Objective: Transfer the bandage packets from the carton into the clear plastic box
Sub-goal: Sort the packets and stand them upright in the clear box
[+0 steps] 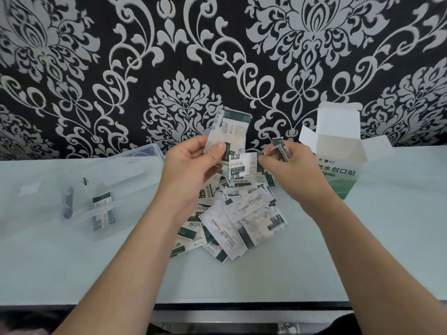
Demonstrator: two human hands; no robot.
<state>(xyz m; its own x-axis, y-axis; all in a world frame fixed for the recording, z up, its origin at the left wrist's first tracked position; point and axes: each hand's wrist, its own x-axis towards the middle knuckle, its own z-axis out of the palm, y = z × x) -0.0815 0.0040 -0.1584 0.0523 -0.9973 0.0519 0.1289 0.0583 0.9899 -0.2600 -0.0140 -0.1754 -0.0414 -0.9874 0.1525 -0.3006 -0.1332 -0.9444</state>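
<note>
a pale worktop (266,281) filled the lower frame. on it lay a loose heap of bandage packets (232,213) at centre, a clear plastic box (79,192) at left, and an open carton (341,153) standing at right.

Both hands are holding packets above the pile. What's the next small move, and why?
Probably swing the left hand leftward and drop its packets into the clear plastic box. It sits at the left with few packets inside, while the right hand pinches more and a pile lies on the table.
</note>
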